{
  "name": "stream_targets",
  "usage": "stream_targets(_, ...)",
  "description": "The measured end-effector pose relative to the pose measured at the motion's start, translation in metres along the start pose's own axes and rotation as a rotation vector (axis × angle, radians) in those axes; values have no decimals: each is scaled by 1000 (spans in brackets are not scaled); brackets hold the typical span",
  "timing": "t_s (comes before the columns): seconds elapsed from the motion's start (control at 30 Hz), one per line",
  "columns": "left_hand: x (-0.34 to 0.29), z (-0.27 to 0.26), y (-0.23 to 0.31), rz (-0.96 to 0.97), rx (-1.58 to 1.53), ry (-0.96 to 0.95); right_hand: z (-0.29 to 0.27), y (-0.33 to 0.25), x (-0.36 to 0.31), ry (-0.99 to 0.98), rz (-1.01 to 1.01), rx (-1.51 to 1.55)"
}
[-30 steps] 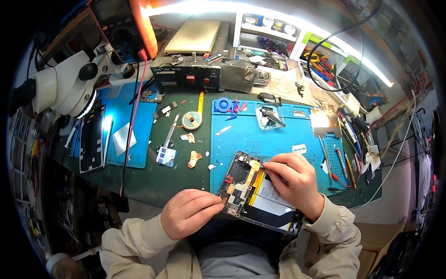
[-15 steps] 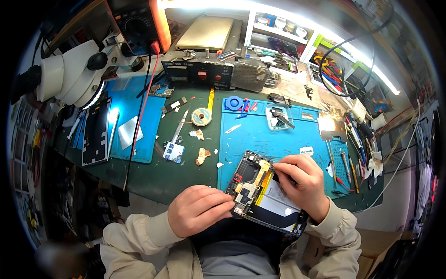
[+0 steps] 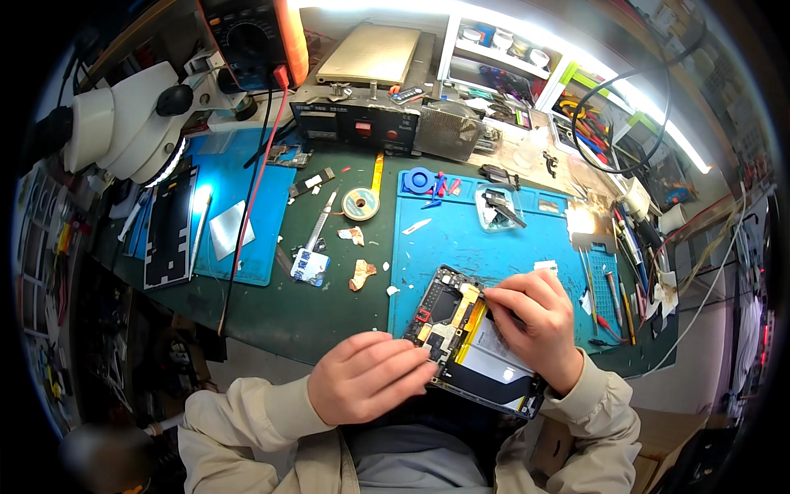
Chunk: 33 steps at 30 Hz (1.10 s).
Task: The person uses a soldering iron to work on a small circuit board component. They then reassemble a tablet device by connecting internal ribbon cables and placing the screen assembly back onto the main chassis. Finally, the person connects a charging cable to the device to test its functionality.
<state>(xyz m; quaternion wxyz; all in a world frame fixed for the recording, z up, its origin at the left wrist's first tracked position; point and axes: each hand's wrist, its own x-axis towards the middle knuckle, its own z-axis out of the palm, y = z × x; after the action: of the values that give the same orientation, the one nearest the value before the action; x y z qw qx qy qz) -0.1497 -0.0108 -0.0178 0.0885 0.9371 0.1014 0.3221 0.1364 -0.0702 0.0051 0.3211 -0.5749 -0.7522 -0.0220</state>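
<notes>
An opened tablet [image 3: 442, 333] lies tilted over the front edge of the bench, its insides facing up. A circuit board with tan shields runs along its left part; a grey-white battery [image 3: 487, 356] with a yellow strip lies beside it. My left hand [image 3: 374, 379] is at the tablet's lower left edge, fingers straight and pressed together over the rim, thumb mostly hidden. At the upper right edge, the thumb and forefinger of my right hand [image 3: 533, 317] are pinched. Whether they also hold a small part is hidden.
A blue work mat [image 3: 461, 239] lies behind the tablet, with a clear tray [image 3: 498, 207] of small parts. Left of it are a tape roll [image 3: 360, 204], a scalpel [image 3: 321, 224] and copper scraps [image 3: 362, 274]. A red multimeter lead [image 3: 262, 169] hangs across the left side, near a microscope [image 3: 123, 123].
My left hand has slid a little to the right, its fingertips farther over the tablet's edge. My right hand keeps its pinch at the same place. The view has shifted slightly.
</notes>
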Motion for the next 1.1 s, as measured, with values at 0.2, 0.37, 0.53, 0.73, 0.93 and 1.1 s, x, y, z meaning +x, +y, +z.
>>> stream_targets(0.2,2,2,4,83,110,-115,3,3,-2,-4,-9,33)
stream_targets(0.37,11,1,13,-98,-71,-84,3,2,-1,13,5,49)
stream_targets(0.53,25,9,23,-250,-26,-44,-1,-1,0,32,-9,-17)
stream_targets(0.73,25,13,26,-276,-31,30,-5,-22,-5,-73,-84,-17)
stream_targets(0.93,27,7,26,-346,-136,-9,3,-12,-12,-46,-200,-25)
stream_targets(1.1,21,7,21,-319,-154,-18,7,-16,-12,-2,-231,-82)
